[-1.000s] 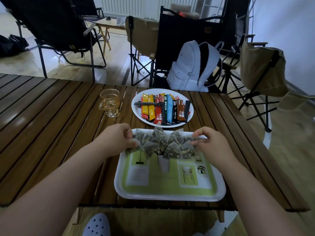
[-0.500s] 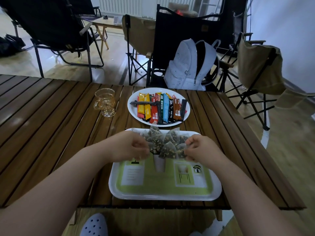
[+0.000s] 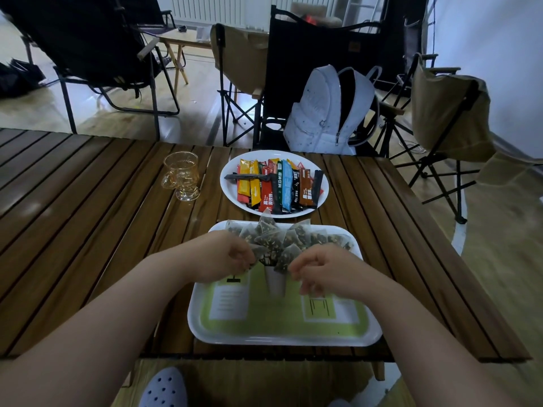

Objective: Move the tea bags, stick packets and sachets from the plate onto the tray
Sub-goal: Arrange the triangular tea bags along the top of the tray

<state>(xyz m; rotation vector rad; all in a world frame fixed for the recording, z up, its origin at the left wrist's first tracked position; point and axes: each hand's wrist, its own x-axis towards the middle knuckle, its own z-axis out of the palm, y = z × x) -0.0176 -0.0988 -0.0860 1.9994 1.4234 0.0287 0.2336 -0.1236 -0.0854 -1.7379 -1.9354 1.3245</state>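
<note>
Grip: left hand (image 3: 219, 257) pinches mesh pyramid tea bags (image 3: 273, 239) | right hand (image 3: 326, 271) curled, hold unclear | glossy tray (image 3: 279, 339)

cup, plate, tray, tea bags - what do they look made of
Cup: clear amber-tinted glass, see-through with glints.
Plate: glossy white, ceramic or melamine; the look leaves that open.
Tray: probably plastic or melamine, with a smooth white rim and a green printed face.
Tea bags: fine translucent mesh pyramids, with dark leaf bits showing through.
</note>
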